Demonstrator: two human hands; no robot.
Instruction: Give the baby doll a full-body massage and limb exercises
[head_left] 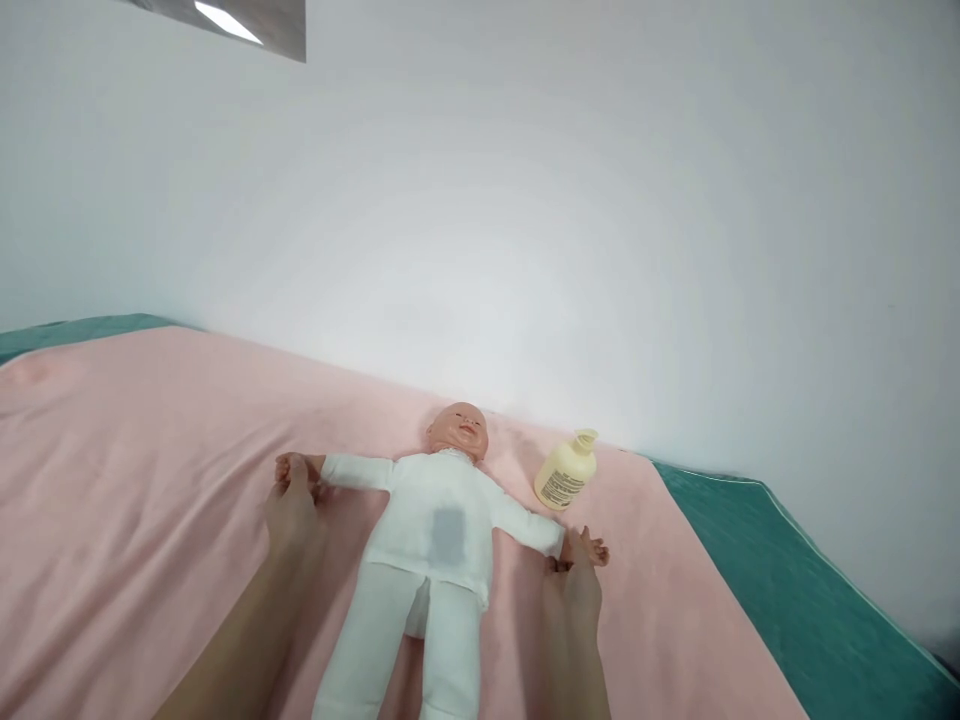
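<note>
A baby doll (pixel 466 500) in a white top and white trousers lies on its back, arms spread wide, with a grey patch on its chest. My left hand (pixel 295 510) is closed around the doll's hand on the left side of the view. On the right side, my right hand (pixel 576 585) grips the doll's other wrist, and the doll's small fingers stick out beyond it. A pale yellow pump bottle (pixel 566 474) with a printed label stands just above the doll's arm on the right.
Beneath the doll is a pink cloth (pixel 180 430), wrinkled at the left. Green material (pixel 795 560) shows past its right edge and at the far left. A pale wall (pixel 480 200) rises behind, with a grey panel at the upper left.
</note>
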